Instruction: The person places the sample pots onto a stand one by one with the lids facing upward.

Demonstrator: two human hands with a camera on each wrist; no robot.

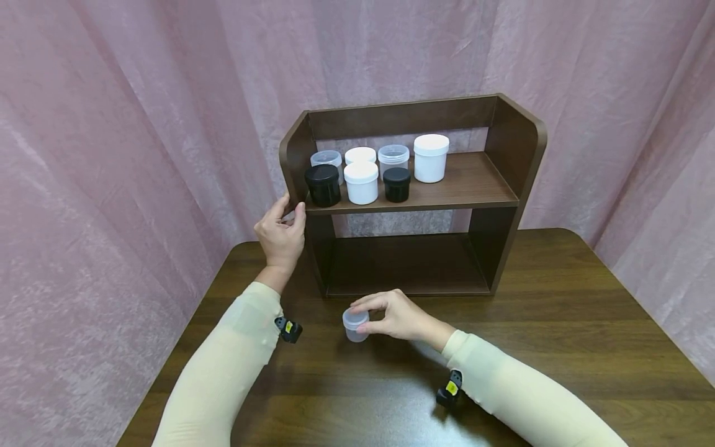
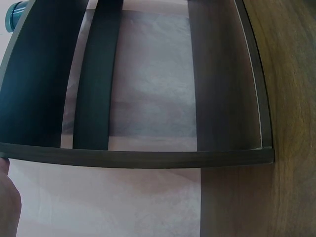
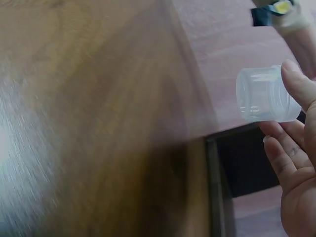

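Closest in, the right hand (image 1: 399,318) has its fingers curled around a small clear jar (image 1: 354,325), pinching it near the lid, down on the dark wood desk (image 1: 558,347) just in front of the shelf unit (image 1: 505,186). Left hand (image 1: 281,233) grips the shelf's left side panel, thumb on the front edge. Farther back, the upper shelf carries black, white and clear jars (image 1: 362,182), bunched toward the left. Pink curtain (image 1: 139,124) behind everything.
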